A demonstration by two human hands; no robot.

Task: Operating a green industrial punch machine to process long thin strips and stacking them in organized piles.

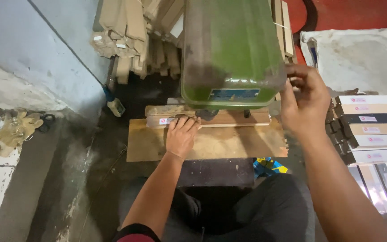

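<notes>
Left hand (182, 134), fingers together, presses flat on a wooden strip (211, 119) lying across the bench (211, 145) under the green machine (231, 49). Right hand (303, 101), fingers curled, grips the machine's right side. Stacked strips (372, 130) with small white-and-red end labels lie just right; more strips (131, 36) lean behind.

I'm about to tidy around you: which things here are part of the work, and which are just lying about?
In use:
green machine
wooden strip under left hand
wooden board
right hand at the machine's side

Lying about:
stacked strips
bundled strips
rag
white sack
</notes>
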